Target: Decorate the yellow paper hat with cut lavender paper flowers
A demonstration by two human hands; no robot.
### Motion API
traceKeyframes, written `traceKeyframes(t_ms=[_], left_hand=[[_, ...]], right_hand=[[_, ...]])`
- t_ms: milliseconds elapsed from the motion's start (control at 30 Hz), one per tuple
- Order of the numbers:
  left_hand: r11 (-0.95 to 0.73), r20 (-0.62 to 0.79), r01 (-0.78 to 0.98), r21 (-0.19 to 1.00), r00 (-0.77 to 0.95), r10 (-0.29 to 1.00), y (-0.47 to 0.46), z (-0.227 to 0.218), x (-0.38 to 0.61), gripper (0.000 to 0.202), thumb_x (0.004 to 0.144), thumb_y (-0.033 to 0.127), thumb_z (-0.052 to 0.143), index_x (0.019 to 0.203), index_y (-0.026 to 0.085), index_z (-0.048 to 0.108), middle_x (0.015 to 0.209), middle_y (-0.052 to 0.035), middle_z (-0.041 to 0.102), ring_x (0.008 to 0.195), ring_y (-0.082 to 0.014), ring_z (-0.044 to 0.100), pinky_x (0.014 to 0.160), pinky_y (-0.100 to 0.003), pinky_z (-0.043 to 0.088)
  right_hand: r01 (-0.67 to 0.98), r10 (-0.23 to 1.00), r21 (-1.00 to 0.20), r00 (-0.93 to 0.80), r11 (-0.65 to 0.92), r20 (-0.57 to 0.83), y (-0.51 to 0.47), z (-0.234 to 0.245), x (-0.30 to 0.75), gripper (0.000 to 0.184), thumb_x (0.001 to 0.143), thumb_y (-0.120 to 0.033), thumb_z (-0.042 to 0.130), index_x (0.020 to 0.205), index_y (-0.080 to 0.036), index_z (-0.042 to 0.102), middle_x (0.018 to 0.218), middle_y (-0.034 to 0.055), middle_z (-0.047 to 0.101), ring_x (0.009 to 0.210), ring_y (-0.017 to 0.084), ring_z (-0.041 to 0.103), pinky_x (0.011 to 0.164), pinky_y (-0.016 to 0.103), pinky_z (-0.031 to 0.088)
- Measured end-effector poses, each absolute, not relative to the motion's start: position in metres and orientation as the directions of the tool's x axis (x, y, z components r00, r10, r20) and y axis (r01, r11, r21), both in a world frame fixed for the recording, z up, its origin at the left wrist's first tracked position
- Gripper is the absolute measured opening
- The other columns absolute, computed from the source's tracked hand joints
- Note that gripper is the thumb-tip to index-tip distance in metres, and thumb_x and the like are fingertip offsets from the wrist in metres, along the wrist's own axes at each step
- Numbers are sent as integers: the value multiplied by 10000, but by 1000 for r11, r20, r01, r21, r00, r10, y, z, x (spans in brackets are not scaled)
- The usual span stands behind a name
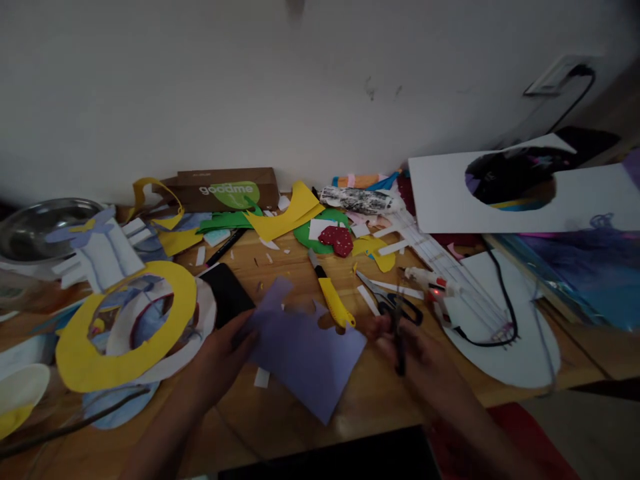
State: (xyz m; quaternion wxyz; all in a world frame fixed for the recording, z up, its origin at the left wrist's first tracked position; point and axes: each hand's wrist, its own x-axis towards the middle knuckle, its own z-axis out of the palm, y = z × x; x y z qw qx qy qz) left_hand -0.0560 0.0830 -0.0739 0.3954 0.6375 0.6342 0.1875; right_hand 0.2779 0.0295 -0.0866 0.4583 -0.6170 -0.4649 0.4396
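Note:
My left hand (225,357) is closed on the left edge of a purple sheet of paper (307,360), which has notches cut into its upper edge. In my right hand (413,350), to the right of the sheet, is a dark pair of scissors (399,323) with its blades pointing up, apart from the paper. Motion blurs this hand somewhat. Just behind it, a second pair of scissors (410,308) with dark handles lies on the wooden table (280,433). A yellow utility knife (333,297) rests beyond the purple sheet, its blade end pointing away from me.
On the right, a white glue gun (425,279) with a red light lies across a white paper guitar (500,347). Yellow and white rings (75,363) are at left, near a metal bowl (30,230). Colored scraps and a brown box (230,190) line the wall.

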Motion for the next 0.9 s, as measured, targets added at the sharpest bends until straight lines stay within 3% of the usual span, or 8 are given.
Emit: traceKeyframes(t_ms=[133,233,367,500,633,733,833,900], left_hand=[[150,-253,631,761,77,964,102,-81,-58,585,840,466,619,1374,236,556,1138,-98,754,1012,-303,713,898,-454,550],[259,-281,298,919,36,959,103,-83,-51,796,812,507,681,1488,219,376,1201,-143,731,1085,-303,698,909,-450,562],[184,-167,-130,974,132,977,78,-93,-27,956,815,462,726,1565,364,142,1597,-151,359,1363,-312,501,1041,-466,498],[226,-222,-14,974,152,963,53,-104,-7,693,840,421,716,1464,310,437,1566,-113,422,1419,-289,421,1143,-464,401],[164,-190,198,966,117,975,47,-97,-6,306,915,449,598,1092,233,725,1380,-96,634,1391,-288,469,1184,-500,327],[120,-124,118,986,27,992,42,-91,-9,234,955,411,549,927,247,714,1228,-64,732,1338,-268,536,1182,-503,320],[72,-83,-124,990,-84,993,38,-92,-8,190,975,413,521,947,274,648,1096,-28,779,1272,-258,598,1131,-503,391],[100,-116,-219,971,-61,991,38,-94,-6,276,969,518,479,1012,283,619,1099,-42,778,1255,-278,612,1076,-512,446]], right_hand=[[230,963,-935,90,-268,-254,33,-83,267,277,746,-413,748,956,-236,711,966,81,767,905,276,734,850,428,587],[410,961,-870,100,-274,-256,31,-82,265,222,809,-380,636,948,-225,712,946,95,778,871,283,742,797,410,587],[538,967,-804,141,-254,-211,27,-90,267,247,828,-333,560,989,-211,702,972,110,777,867,270,744,753,364,576],[514,961,-814,87,-270,-264,25,-101,267,173,806,-302,590,910,-213,695,910,73,766,837,248,725,757,352,556],[299,947,-899,75,-320,-312,28,-96,262,189,805,-364,652,903,-215,711,879,48,765,838,235,711,773,342,549],[170,934,-918,80,-357,-348,30,-86,257,238,781,-430,706,872,-210,719,868,54,768,822,238,708,772,353,548],[71,924,-922,68,-381,-376,31,-84,249,288,748,-459,757,861,-198,714,867,62,765,808,235,702,759,354,546],[0,925,-932,119,-362,-360,31,-89,244,314,719,-462,794,869,-201,704,870,53,761,802,227,696,737,342,545]])
